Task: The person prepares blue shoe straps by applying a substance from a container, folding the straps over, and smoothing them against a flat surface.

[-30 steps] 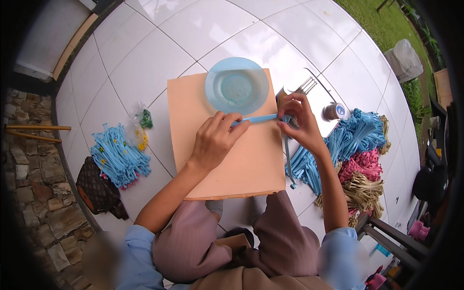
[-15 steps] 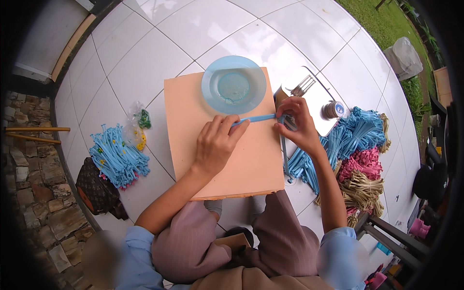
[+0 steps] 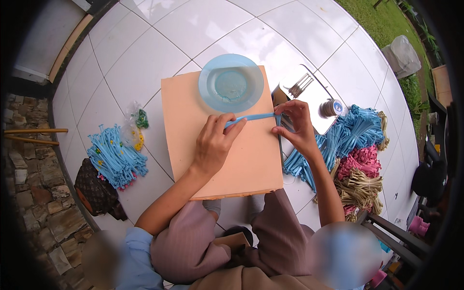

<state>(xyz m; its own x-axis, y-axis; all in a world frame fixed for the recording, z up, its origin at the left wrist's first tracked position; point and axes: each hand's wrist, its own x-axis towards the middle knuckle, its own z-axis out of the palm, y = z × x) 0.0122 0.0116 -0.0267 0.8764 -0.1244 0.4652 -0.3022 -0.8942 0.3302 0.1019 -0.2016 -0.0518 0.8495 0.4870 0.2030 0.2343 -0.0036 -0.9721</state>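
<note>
A narrow blue strip (image 3: pixel 258 116) of soft-looking material stretches between my two hands above a peach-coloured board on my lap. My left hand (image 3: pixel 212 147) pinches its left end between thumb and fingers. At the other end my right hand (image 3: pixel 296 126) has its fingertips on the strip, with the thumb apart below. The strip bends downward there, and part of it is hidden by the fingers. Just beyond the hands, a clear blue plate (image 3: pixel 208 99) stands on the board (image 3: pixel 232 166).
At right lie a metal tray (image 3: pixel 311 108) with forks (image 3: pixel 300 86) and a thread spool (image 3: pixel 331 108), then bundles of blue (image 3: pixel 360 128), pink (image 3: pixel 358 163) and beige strips (image 3: pixel 360 188). At left are more blue strips (image 3: pixel 116 157), a bead bag (image 3: pixel 135 126) and a brown bag (image 3: pixel 94 188).
The loop at my right fingers has gone, and the strip's long hanging tail no longer shows beside the board. My right thumb has moved away from the fingers. My left hand keeps its pinch.
</note>
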